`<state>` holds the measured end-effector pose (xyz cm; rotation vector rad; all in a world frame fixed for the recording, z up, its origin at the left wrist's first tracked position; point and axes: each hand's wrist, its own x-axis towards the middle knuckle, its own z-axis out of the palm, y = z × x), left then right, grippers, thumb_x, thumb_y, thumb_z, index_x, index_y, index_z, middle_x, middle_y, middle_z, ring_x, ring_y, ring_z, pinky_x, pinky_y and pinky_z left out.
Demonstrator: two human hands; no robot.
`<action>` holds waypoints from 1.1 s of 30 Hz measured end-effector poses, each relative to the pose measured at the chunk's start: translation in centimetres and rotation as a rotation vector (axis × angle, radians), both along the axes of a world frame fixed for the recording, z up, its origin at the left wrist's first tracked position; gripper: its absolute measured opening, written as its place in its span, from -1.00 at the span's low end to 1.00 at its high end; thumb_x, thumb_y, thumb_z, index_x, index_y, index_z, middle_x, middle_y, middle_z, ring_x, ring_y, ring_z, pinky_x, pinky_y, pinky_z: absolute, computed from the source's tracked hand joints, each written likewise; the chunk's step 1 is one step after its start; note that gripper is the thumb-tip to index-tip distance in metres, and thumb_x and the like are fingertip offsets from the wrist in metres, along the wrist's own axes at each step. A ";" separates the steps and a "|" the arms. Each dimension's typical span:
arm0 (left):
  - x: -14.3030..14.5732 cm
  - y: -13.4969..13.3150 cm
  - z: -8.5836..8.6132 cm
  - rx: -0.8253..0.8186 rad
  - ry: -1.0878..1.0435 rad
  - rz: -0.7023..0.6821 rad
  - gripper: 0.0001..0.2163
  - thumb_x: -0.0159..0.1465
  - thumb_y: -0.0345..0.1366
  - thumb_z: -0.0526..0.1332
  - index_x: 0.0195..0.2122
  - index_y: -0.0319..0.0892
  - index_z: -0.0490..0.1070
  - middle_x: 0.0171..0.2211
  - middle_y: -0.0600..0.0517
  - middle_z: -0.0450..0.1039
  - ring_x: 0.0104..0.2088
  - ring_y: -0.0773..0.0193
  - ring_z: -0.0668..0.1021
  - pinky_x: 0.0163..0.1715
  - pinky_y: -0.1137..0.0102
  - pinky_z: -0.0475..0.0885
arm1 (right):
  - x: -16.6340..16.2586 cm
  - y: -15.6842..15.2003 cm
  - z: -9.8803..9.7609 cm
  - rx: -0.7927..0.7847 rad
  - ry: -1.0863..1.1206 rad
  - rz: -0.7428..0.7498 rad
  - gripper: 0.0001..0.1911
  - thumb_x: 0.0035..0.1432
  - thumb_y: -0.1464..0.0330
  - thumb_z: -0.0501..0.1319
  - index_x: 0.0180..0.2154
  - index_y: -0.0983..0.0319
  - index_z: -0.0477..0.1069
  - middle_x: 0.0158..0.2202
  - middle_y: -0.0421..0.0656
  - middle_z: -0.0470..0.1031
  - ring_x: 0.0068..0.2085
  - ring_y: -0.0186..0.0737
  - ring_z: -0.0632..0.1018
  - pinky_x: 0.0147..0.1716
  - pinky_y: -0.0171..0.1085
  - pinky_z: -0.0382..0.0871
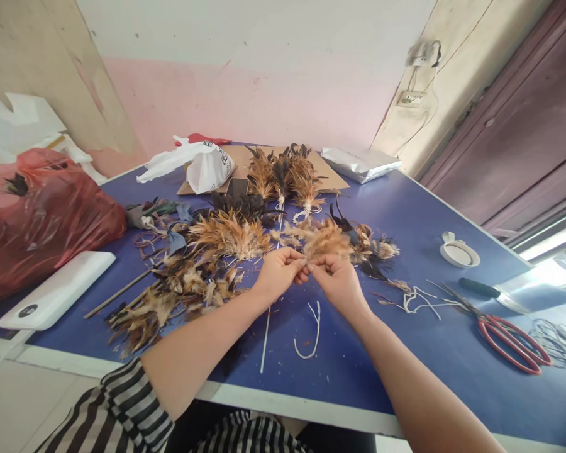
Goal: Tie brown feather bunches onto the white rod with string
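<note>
My left hand (283, 272) and my right hand (332, 275) meet over the middle of the table, fingertips pinched together. What lies between them is too small to make out. Directly behind the fingers is a fluffy tan feather tuft (329, 239); whether it is held or lies on the table, I cannot tell. A wide heap of golden-brown feathers (231, 234) spreads just beyond my left hand. Darker mixed feathers (375, 245) lie beyond my right hand. Between my forearms, a short white string (317, 340) curves on the blue table (353, 377).
Tied feather bundles (306, 179) rest on cardboard (332, 179) at the back. At left are a red plastic bag (51, 217) and a white power bank (59, 289). Red-handled scissors (509, 340), a green-handled knife (481, 288) and a tape roll (460, 253) lie at right.
</note>
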<state>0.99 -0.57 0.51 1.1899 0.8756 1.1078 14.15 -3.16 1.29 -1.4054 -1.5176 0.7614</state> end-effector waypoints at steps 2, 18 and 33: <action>-0.1 -0.2 -0.1 0.042 0.066 -0.001 -0.91 0.06 -0.34 0.19 -0.45 -0.25 0.30 -0.62 0.07 0.39 -0.64 0.39 0.44 -0.62 0.48 0.36 | 0.1 -0.3 0.0 0.075 -0.151 0.000 -0.84 0.01 0.31 0.14 -0.52 0.25 0.33 -0.72 -0.31 0.20 -0.66 -0.43 0.15 -0.65 -0.39 0.02; -1.4 0.0 0.2 -0.032 0.126 -0.593 -0.84 0.05 -0.27 0.25 -0.44 -0.27 0.38 -0.57 0.02 0.43 -0.62 0.41 0.46 -0.65 0.55 0.30 | 4.2 0.6 1.4 -0.115 -0.063 0.446 -0.83 -0.03 0.26 0.20 -0.48 0.24 0.41 -0.56 -0.22 0.37 -0.55 -0.38 0.30 -0.57 -0.36 0.13; -0.4 0.7 -0.8 -0.671 -0.432 -0.211 -0.93 0.10 -0.51 0.19 -0.37 -0.29 0.39 -0.48 0.03 0.46 -0.52 0.39 0.53 -0.63 0.61 0.38 | 2.3 0.9 0.1 0.226 -0.069 0.196 -0.88 0.00 0.31 0.19 -0.48 0.23 0.41 -0.40 -0.15 0.39 -0.36 -0.28 0.40 -0.35 -0.27 0.27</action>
